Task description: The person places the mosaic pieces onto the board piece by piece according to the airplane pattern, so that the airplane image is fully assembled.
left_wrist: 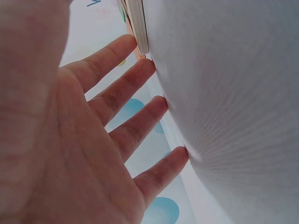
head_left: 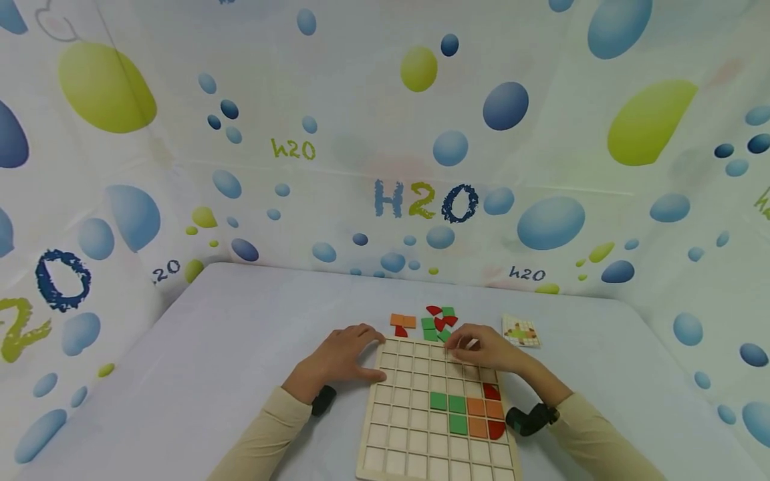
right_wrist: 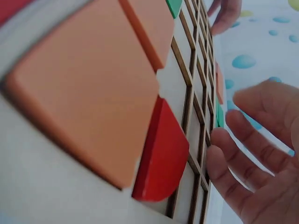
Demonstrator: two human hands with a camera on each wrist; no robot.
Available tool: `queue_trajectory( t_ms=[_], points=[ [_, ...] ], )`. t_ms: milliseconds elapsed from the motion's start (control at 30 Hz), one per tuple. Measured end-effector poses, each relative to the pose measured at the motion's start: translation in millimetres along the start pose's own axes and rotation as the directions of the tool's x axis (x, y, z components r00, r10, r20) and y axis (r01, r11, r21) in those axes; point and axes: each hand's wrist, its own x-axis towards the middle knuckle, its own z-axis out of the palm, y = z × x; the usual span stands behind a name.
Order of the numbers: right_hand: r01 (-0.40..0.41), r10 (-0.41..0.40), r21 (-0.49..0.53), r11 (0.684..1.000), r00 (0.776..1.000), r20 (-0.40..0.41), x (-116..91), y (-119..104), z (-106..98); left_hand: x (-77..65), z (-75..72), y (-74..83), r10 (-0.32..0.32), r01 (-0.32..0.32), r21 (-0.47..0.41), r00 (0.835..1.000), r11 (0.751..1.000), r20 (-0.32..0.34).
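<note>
A wooden grid board point(head_left: 385, 437) lies on the table with green tiles point(head_left: 458, 423), orange tiles point(head_left: 476, 427) and red rounded pieces point(head_left: 496, 429) in some of its cells. At the board's far left corner rests my left hand point(head_left: 343, 354). Its fingers are spread, and in the left wrist view the fingertips point(left_wrist: 160, 102) touch the white surface. Over the far right part of the board is my right hand point(head_left: 490, 351), its fingertips by a loose green tile point(head_left: 444, 336). Seen from the right wrist, the fingers bend loosely with a gap to the thumb, and no piece shows between them.
Beyond the board's far edge lie loose orange tiles point(head_left: 403, 321), green tiles point(head_left: 428, 329) and red pieces point(head_left: 434, 310). A small pattern card point(head_left: 522, 332) lies to their right. A printed sheet point(head_left: 349, 160) hangs behind the white table point(head_left: 265, 300).
</note>
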Motion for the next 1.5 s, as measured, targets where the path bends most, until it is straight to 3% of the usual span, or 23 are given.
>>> queue_trajectory(
  t_ms=[267,500,833,967,1500],
  points=[
    [-0.034,0.033,-0.006,0.999,0.996,-0.087,5.3,2.6,1.6,-1.9,-0.7,-1.0,0.006,-0.006,0.005,1.0,1.0,0.0],
    [-0.076,0.076,0.002,0.997,0.994,-0.073,11.0,5.3,4.0,-3.8,-0.5,-2.6,0.013,-0.013,-0.001,1.0,1.0,0.002],
    [-0.051,0.05,-0.051,0.997,0.999,-0.009,17.6,9.9,2.8,-3.9,0.7,-3.5,0.019,-0.019,0.016,1.0,1.0,-0.001],
    [-0.038,0.037,-0.053,0.998,0.999,-0.013,19.0,9.2,4.3,-3.8,1.5,-4.7,0.018,-0.018,0.003,1.0,1.0,0.004],
    [-0.11,0.108,-0.048,0.993,0.993,-0.047,15.5,12.3,2.1,-3.7,0.1,-3.2,0.021,-0.022,0.004,1.0,1.0,0.003]
  ],
)
